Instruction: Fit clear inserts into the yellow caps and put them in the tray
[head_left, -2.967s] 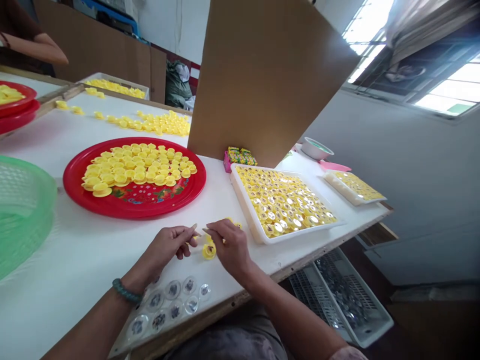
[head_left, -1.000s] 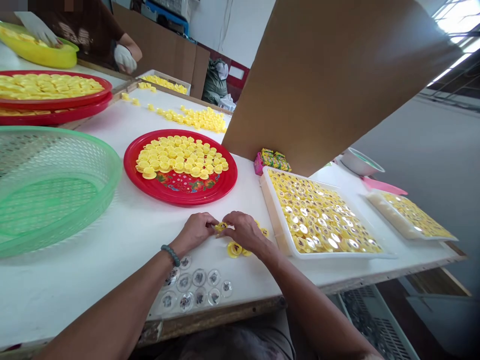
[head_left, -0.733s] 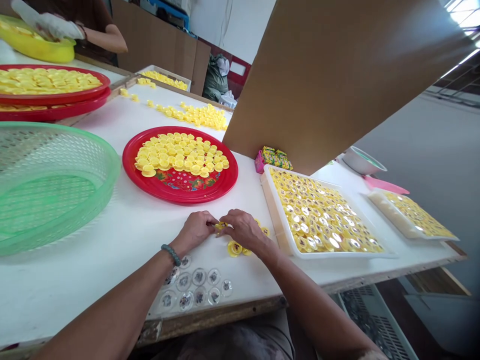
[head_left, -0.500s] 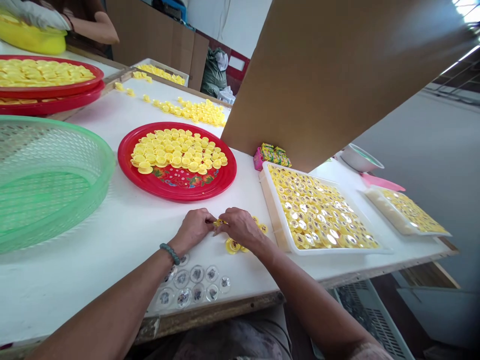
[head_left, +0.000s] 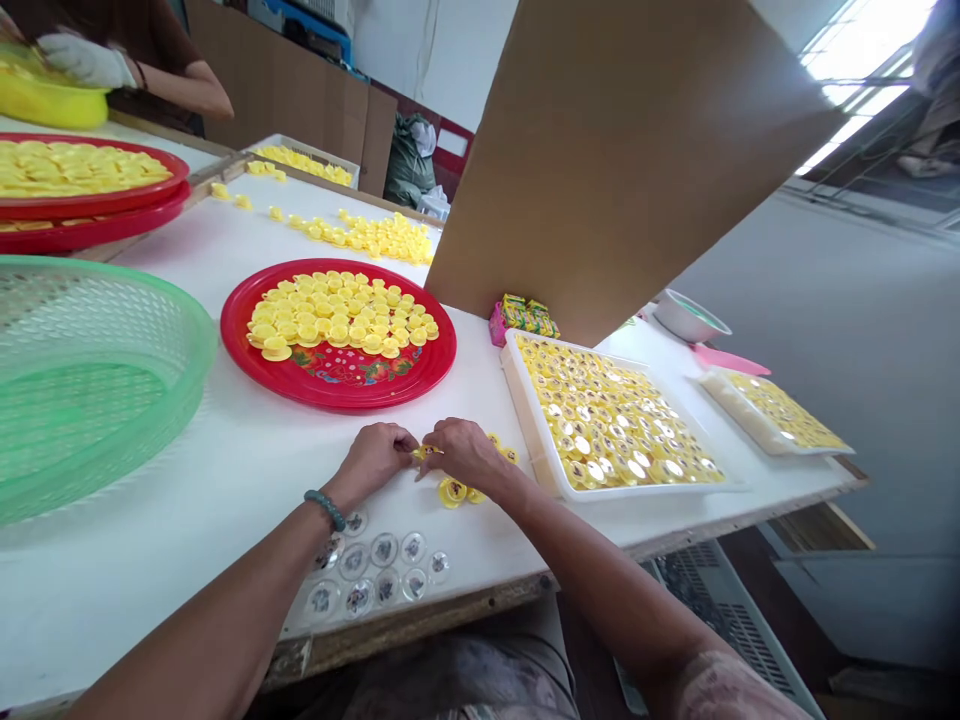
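My left hand (head_left: 376,457), with a beaded bracelet at the wrist, pinches the left side of a small yellow piece (head_left: 426,452). Closed on the same piece from the right is my right hand (head_left: 461,452). Beside and partly under the right hand lie several yellow pieces with dark pictures (head_left: 453,492). Nearer the table edge, several clear discs with dark pictures (head_left: 358,597) lie in loose rows. Beyond my hands a red plate (head_left: 337,393) holds many plain yellow pieces. To the right, a white tray (head_left: 551,480) is full of shiny yellow pieces.
At the left is a green basket (head_left: 196,330), with stacked red trays (head_left: 169,200) behind it. A cardboard sheet (head_left: 600,170) stands beyond small coloured boxes (head_left: 531,316). Another person's gloved hand (head_left: 88,60) is by a yellow basin (head_left: 52,103).
The view has tilted and shifted, so the table's things appear further left. Both hands still hold the small yellow piece, with their fingers slightly moved.
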